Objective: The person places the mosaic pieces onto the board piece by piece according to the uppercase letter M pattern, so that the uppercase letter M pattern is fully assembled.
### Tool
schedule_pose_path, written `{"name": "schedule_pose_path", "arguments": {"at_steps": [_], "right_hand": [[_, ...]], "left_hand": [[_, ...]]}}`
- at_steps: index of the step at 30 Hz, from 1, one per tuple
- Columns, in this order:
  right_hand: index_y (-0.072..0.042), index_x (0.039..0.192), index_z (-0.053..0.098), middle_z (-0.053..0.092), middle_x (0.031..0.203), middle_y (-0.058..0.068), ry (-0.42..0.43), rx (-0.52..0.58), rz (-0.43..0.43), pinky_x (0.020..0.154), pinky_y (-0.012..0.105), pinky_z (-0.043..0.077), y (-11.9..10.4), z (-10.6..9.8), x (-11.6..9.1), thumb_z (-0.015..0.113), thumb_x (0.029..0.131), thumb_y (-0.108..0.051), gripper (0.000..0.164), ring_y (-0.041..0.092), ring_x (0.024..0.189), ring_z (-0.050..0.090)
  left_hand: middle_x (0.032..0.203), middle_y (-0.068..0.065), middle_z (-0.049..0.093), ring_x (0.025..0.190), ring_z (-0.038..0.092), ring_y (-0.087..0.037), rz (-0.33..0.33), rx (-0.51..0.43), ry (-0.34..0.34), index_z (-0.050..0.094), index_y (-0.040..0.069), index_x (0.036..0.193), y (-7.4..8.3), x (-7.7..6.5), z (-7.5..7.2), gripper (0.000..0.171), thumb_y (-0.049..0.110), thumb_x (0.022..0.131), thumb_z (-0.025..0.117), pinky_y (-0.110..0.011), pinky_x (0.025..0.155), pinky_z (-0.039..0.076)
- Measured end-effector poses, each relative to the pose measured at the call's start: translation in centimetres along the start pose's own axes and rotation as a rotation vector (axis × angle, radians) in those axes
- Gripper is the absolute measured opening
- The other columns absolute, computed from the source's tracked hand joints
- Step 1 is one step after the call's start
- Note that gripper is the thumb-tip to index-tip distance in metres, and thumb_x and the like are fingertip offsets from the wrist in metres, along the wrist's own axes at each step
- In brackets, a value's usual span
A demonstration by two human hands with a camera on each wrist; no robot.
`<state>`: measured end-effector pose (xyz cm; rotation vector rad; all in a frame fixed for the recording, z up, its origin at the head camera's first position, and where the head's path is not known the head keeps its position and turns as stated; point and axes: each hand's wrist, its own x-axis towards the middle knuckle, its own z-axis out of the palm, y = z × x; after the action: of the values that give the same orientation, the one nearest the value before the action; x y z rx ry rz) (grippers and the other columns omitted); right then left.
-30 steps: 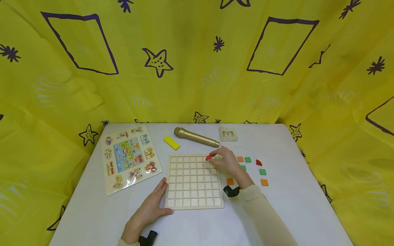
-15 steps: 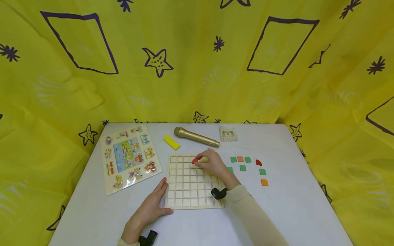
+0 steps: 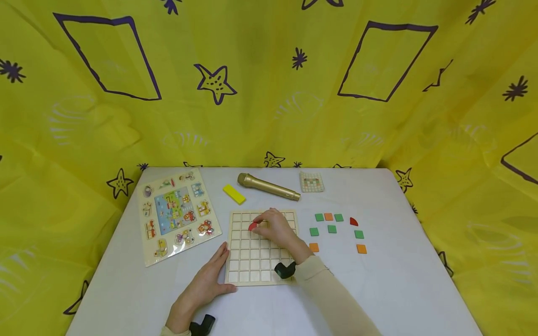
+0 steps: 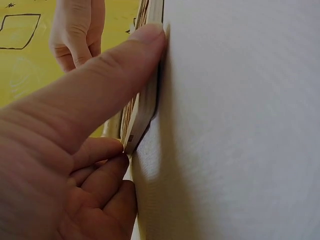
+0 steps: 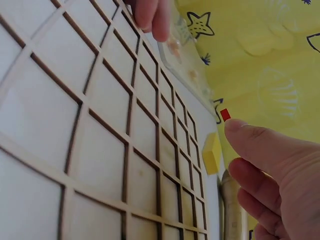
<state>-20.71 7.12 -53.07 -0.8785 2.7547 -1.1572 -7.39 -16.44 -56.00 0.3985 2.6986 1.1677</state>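
Observation:
My right hand pinches a red quarter-round tile between thumb and fingertips. It is above the upper left part of a wooden grid board. In the right wrist view the red tile pokes out past the thumb tip, apart from the grid. At the board's near left corner lies my left hand, its fingers along the left side and its thumb at the front edge. Up close, the left thumb and fingertips touch the board's edge.
Green tiles, orange tiles and another red tile lie right of the board. Behind it are a gold microphone, a yellow block and a pattern card. A picture puzzle lies left.
The right hand has moved left across the board with the red tile, then slightly nearer. The loose tiles on the right are now uncovered. The left hand stays at the corner.

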Motion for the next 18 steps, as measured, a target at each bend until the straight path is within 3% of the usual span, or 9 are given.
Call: {"name": "schedule_pose_path", "arguments": {"at_steps": [3, 8, 13, 18], "right_hand": [[-0.006, 0.105, 0.074, 0.071, 0.101, 0.001, -0.009, -0.003, 0.003, 0.114, 0.041, 0.028, -0.3, 0.7, 0.1, 0.079, 0.084, -0.022, 0.027, 0.022, 0.105, 0.061], [-0.009, 0.104, 0.076, 0.069, 0.098, -0.006, -0.031, -0.018, 0.058, 0.098, 0.033, 0.044, -0.7, 1.8, 0.1, 0.079, 0.084, -0.027, 0.027, 0.014, 0.097, 0.057], [-0.01, 0.101, 0.076, 0.069, 0.096, -0.006, -0.03, -0.059, 0.062, 0.085, 0.029, 0.048, -0.9, 2.5, 0.1, 0.08, 0.083, -0.026, 0.025, 0.013, 0.094, 0.055], [-0.009, 0.1, 0.076, 0.07, 0.096, -0.003, -0.034, -0.09, 0.039, 0.105, 0.033, 0.038, -1.0, 2.9, 0.3, 0.08, 0.083, -0.026, 0.025, 0.014, 0.095, 0.058]], "left_hand": [[0.16, -0.012, 0.016, 0.142, 0.023, -0.031, -0.002, 0.001, -0.002, 0.034, -0.007, 0.148, 0.0, 0.0, -0.1, 0.103, 0.024, 0.067, 0.09, -0.047, 0.111, 0.03], [0.16, -0.012, 0.016, 0.142, 0.023, -0.032, 0.001, -0.003, -0.008, 0.033, -0.007, 0.148, 0.1, 0.0, -0.2, 0.103, 0.026, 0.068, 0.089, -0.047, 0.112, 0.029], [0.16, -0.013, 0.017, 0.142, 0.023, -0.032, 0.001, -0.006, -0.01, 0.034, -0.007, 0.148, 0.1, 0.0, -0.2, 0.103, 0.026, 0.068, 0.089, -0.047, 0.112, 0.028], [0.16, -0.013, 0.017, 0.142, 0.023, -0.032, 0.001, -0.003, -0.01, 0.034, -0.008, 0.147, 0.0, 0.0, -0.2, 0.102, 0.026, 0.068, 0.09, -0.046, 0.112, 0.028]]}}
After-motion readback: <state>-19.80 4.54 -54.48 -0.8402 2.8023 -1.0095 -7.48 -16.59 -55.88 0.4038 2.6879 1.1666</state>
